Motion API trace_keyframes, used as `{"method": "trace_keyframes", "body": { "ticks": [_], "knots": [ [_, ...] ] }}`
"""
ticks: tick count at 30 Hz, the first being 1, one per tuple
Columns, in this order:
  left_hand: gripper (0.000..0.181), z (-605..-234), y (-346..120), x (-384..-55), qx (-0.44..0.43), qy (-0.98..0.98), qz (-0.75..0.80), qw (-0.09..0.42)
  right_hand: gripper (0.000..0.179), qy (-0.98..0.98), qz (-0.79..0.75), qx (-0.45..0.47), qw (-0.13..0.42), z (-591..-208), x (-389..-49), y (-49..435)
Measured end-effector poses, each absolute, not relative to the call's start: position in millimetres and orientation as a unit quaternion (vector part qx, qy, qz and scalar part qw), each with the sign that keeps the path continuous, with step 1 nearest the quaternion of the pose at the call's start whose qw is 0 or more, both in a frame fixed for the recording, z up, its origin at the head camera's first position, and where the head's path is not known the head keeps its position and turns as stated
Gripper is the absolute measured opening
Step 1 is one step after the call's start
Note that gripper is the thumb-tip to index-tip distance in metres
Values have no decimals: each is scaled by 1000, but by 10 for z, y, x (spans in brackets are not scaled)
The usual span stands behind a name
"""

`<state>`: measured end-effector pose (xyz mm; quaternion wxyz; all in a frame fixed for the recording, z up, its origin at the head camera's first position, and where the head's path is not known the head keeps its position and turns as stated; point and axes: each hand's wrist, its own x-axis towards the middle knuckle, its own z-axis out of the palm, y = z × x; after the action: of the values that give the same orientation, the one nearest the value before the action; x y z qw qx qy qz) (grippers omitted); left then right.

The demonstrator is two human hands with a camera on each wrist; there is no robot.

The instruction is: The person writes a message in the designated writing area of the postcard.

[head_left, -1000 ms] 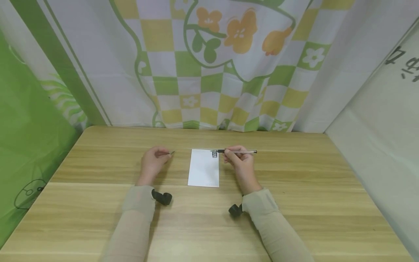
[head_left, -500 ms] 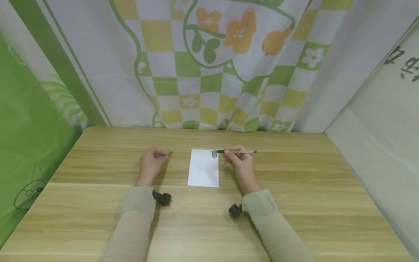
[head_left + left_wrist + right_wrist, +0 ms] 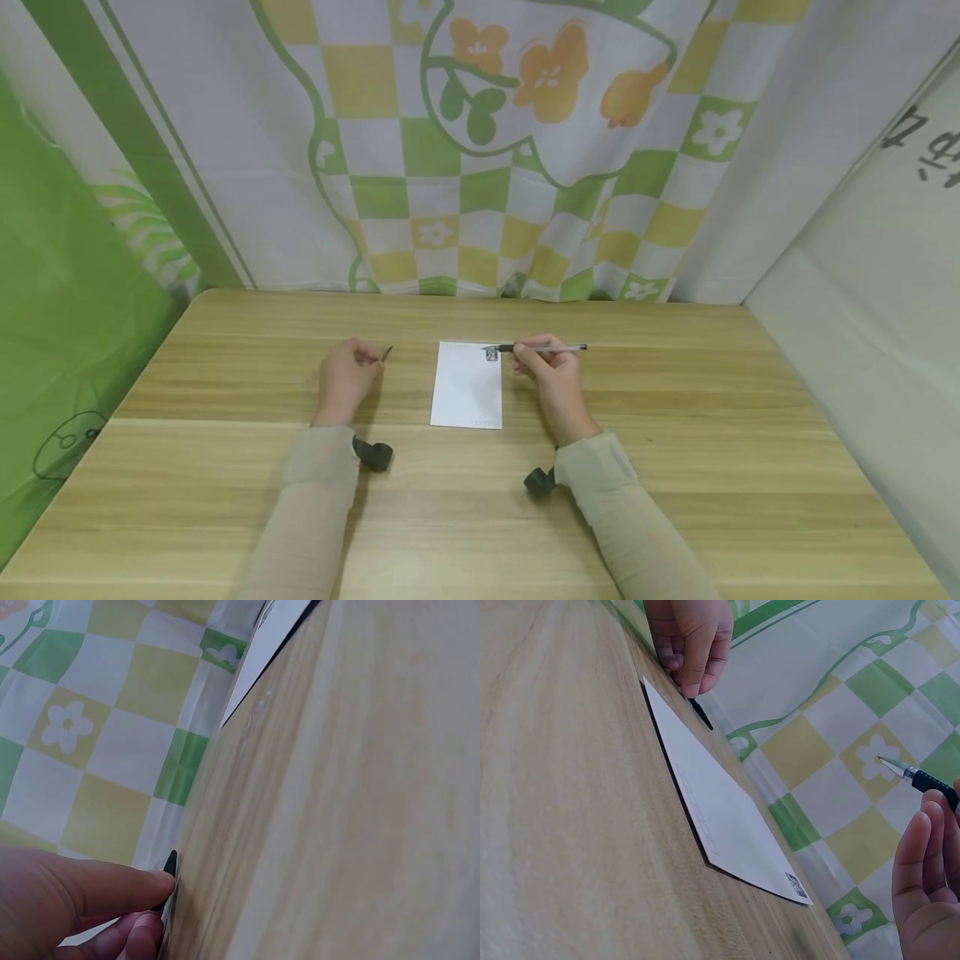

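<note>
Two hands are at work, one to each side of a single white card (image 3: 467, 392). The left hand (image 3: 345, 379) pinches one small black piece (image 3: 172, 864) between thumb and finger, its narrow tapered end poking out past the fingertips; what exactly the piece is I cannot tell. The right hand (image 3: 555, 379) holds one pen (image 3: 506, 347) in a narrow pinch, the point turned left and the barrel lying nearly level; in the right wrist view the point stands clear of the card's surface. From the head view the pen's point shows over the card's upper right corner, where one small dark printed picture (image 3: 492, 356) sits. The card lies on the bench (image 3: 690, 492) between the two hands, apart from both, with faint marks near its lower right corner. Farther out, two light sleeves (image 3: 303, 517) cover the forearms, and two black devices (image 3: 374, 455) are worn, one at each wrist. Behind the bench hangs one curtain (image 3: 431, 200) of green, yellow and white checks with three orange flower shapes. A green sheet (image 3: 75, 317) stands at the left, and a pale wall (image 3: 885, 267) bearing dark characters at the right.
</note>
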<state>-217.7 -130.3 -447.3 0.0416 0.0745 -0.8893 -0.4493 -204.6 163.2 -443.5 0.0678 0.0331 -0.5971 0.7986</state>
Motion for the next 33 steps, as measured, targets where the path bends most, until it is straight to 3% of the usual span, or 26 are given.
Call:
{"method": "trace_keyframes", "body": {
  "ticks": [14, 33],
  "knots": [
    [11, -4458, -1296, -2172, 70, -895, -439, 40, 15, -599, 797, 36, 67, -4437, -2049, 1624],
    [14, -4446, -1282, -2191, 63, -901, -425, 66, 11, -602, 794, 40, 72, -4454, -2049, 1622]
  ]
}}
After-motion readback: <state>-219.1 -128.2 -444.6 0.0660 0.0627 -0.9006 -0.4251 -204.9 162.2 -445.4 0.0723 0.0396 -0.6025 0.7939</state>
